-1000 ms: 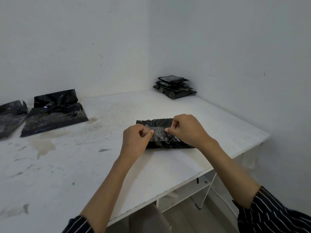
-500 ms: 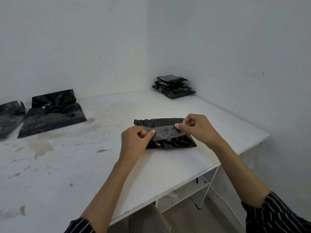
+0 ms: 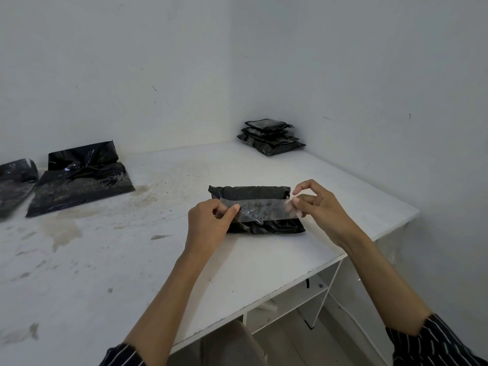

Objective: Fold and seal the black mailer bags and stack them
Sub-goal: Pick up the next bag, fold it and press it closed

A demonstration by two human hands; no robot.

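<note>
A folded black mailer bag [image 3: 254, 192] lies on the white table [image 3: 264, 260] near its right front edge. A clear strip of tape or liner [image 3: 261, 207] stretches across the bag's top. My left hand [image 3: 210, 225] pinches the strip's left end against the bag. My right hand [image 3: 320, 204] pinches the strip's right end at the bag's right edge. A stack of several folded black mailers [image 3: 270, 137] sits in the far corner against the walls. Two flat, unfolded black mailers [image 3: 79, 180] [image 3: 15, 180] lie at the far left.
Stains and dirt marks spread over the table's left and middle. The table's right edge runs diagonally close to my right forearm. Open white shelving [image 3: 290, 302] shows below the table front. Walls close in the table at the back and right.
My right hand has moved right along the bag, drawing the clear strip out to the bag's full width. My left hand has stayed at the left end.
</note>
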